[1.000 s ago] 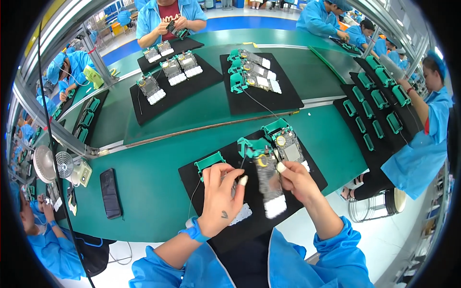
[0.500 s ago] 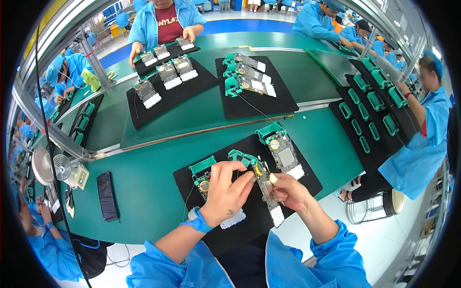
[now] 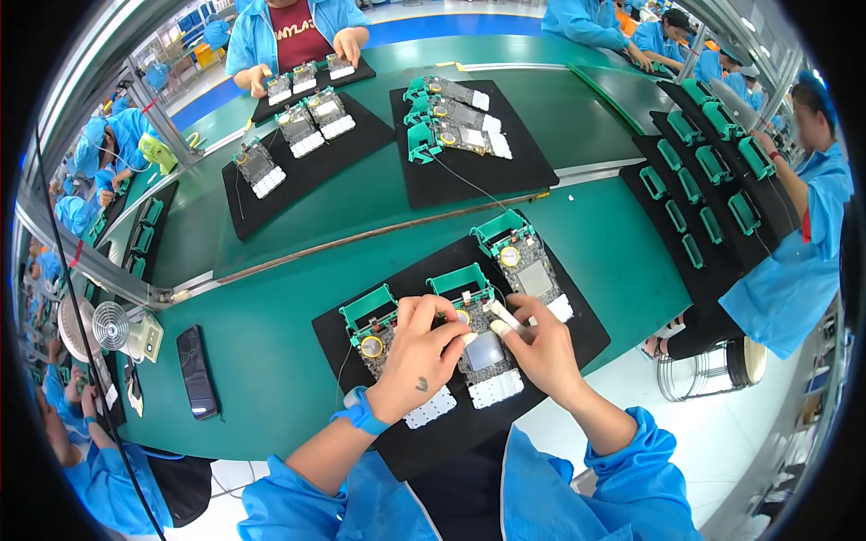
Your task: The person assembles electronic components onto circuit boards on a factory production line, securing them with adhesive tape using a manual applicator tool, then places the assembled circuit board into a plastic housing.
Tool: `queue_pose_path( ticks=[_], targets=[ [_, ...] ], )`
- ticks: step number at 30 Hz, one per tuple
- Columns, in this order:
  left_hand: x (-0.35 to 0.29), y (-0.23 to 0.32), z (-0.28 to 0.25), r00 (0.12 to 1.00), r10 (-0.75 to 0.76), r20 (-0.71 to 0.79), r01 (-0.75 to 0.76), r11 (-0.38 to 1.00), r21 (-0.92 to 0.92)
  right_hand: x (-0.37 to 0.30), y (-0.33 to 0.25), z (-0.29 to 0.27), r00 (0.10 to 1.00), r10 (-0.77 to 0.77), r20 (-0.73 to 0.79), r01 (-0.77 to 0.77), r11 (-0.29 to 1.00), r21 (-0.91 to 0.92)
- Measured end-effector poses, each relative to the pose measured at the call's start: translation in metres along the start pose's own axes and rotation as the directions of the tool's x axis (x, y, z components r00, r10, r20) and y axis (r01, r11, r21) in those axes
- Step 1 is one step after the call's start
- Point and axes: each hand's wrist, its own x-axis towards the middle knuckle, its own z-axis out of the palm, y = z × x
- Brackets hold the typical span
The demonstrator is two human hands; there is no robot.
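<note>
A grey circuit board (image 3: 488, 352) with a green plastic frame (image 3: 458, 280) and a white keypad section lies on the black mat in front of me. My left hand (image 3: 420, 350) is over its left side, thumb and fingers pinched together near the round yellow-rimmed part. From the right, my right hand (image 3: 544, 350) bends its fingers over the board's upper right, white covers on the fingertips. What either pinch holds is hidden. A second board (image 3: 370, 354) is partly under my left hand; a third board (image 3: 534, 279) lies beyond my right hand.
Farther off, a black mat (image 3: 528, 176) holds several boards, and another mat (image 3: 365, 149) lies left of it. A phone (image 3: 198, 371) and small fans (image 3: 112, 325) are at left. Green frames (image 3: 713, 165) stand on mats at right. Co-workers sit around the tables.
The middle board, held tilted up between my hands before, now lies flat on the mat. My right hand has moved up toward its upper right edge.
</note>
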Motion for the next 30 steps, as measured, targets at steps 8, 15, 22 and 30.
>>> queue_pose_path(
  ticks=[8,15,22,30],
  targets=[
    [0.006,0.001,-0.005,0.988,-0.053,0.147,0.057,0.998,-0.025,0.013,0.002,-0.008,0.75,-0.623,0.223,0.661,0.688,-0.301],
    [0.007,-0.001,-0.007,0.984,-0.027,0.178,0.032,0.999,-0.024,0.024,0.007,-0.008,0.58,-0.763,0.285,0.789,0.438,-0.431],
    [0.008,-0.001,-0.006,0.991,0.045,0.128,-0.047,0.999,0.01,0.025,0.009,-0.006,0.686,-0.69,0.232,0.722,0.604,-0.336],
    [0.019,0.003,-0.009,0.975,0.004,0.221,-0.013,0.999,0.041,0.015,0.005,-0.02,0.875,-0.45,0.179,0.482,0.848,-0.221]
  ],
)
